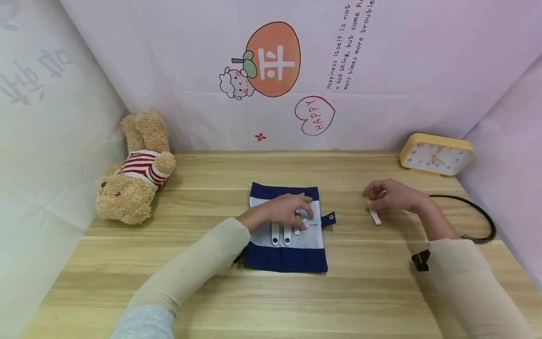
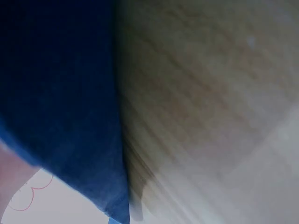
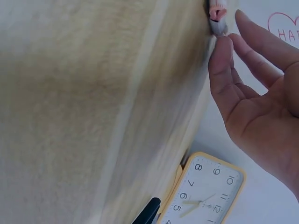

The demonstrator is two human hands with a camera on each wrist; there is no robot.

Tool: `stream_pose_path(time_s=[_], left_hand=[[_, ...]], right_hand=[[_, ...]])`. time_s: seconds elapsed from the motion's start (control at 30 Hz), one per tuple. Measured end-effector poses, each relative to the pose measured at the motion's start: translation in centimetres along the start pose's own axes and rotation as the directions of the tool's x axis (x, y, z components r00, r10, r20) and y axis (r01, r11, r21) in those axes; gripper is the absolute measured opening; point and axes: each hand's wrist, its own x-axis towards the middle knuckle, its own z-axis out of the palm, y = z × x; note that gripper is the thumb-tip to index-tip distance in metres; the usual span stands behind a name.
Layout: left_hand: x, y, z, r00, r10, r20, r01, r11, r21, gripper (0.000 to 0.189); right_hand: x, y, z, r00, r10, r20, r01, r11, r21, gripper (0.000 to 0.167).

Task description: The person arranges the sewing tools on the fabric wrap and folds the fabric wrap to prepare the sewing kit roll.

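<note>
A navy-and-grey fabric roll pouch [image 1: 284,259] lies unrolled at mid-table, its snap tab [image 1: 328,219] pointing right. Over its right part, my left hand [image 1: 285,209] has thumb and fingers spread. Two white-handled tools [image 1: 275,235] sit side by side in the pouch, partly under the hand. Beside them a small pale item [image 1: 297,231] shows near the thumb, its kind unclear. My right hand [image 1: 391,195] hovers low with bent fingers around a small white-and-pink nail clipper [image 1: 374,216]. In the right wrist view the thumb meets the clipper's metal end [image 3: 218,25], while the fingers stay apart from it.
A teddy bear [image 1: 139,169] in a striped shirt lies at the left. At the back right stands a yellow clock [image 1: 437,154]. A black toothed headband [image 1: 487,221] lies right of my right forearm. White printed cloth walls [image 1: 190,117] enclose the wooden table [image 1: 203,179].
</note>
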Motion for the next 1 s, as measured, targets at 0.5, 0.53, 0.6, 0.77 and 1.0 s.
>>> stream_pose_path(time_s=[0.5, 0.53, 0.6, 0.77, 1.0], left_hand=[[0.2, 0.3, 0.2, 1.0, -0.013, 0.009, 0.013, 1.0, 0.0, 0.026], [0.2, 0.3, 0.2, 1.0, -0.013, 0.01, 0.013, 1.0, -0.002, 0.025], [0.2, 0.4, 0.2, 1.0, -0.014, 0.008, 0.015, 1.0, -0.004, 0.023], [0.2, 0.4, 0.2, 1.0, -0.024, 0.008, 0.024, 0.999, -0.024, 0.019], [0.3, 0.3, 0.3, 0.999, -0.034, 0.005, 0.034, 0.999, -0.035, 0.014]], right_hand=[[0.5, -0.1, 0.4, 1.0, 0.003, 0.002, -0.003, 0.998, -0.065, 0.015], [0.5, -0.2, 0.4, 1.0, 0.002, -0.011, -0.003, 0.998, -0.06, 0.014], [0.5, -0.2, 0.5, 0.999, -0.002, -0.039, 0.001, 0.999, -0.041, 0.015], [0.6, -0.4, 0.6, 0.994, -0.017, -0.104, 0.016, 1.0, -0.015, 0.019], [0.9, -1.3, 1.1, 0.99, -0.015, -0.142, 0.023, 0.998, 0.059, 0.032]])
